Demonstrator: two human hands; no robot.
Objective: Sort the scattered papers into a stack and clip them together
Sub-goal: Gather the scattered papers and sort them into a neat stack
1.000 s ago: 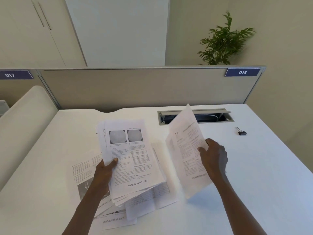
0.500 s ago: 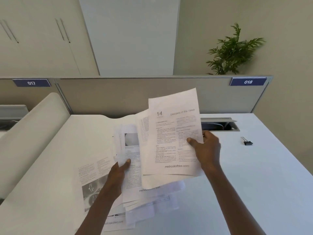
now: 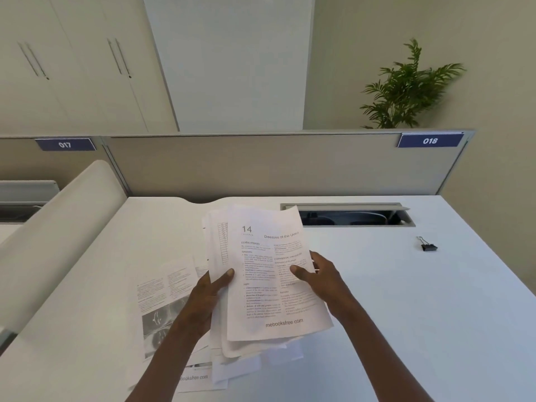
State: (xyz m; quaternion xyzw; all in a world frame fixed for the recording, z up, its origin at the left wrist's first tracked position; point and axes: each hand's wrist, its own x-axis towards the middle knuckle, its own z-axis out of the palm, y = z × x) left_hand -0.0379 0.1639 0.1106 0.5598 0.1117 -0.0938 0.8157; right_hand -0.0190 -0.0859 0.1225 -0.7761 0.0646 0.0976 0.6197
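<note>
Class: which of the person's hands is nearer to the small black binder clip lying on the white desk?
Right. The right hand grips the paper stack's right edge, on the side toward the small black binder clip; the left hand holds the stack's far side.

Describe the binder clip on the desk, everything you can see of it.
The binder clip is small, with a black body and thin wire handles that look like metal; one handle loop points toward the far edge of the desk. Whether its jaws are shut is too small to tell. It lies alone on the white desk, on the right side, nearer than the right end of the cable slot. Nothing touches it but the desk surface: both the left hand and right hand are away at the papers.
</note>
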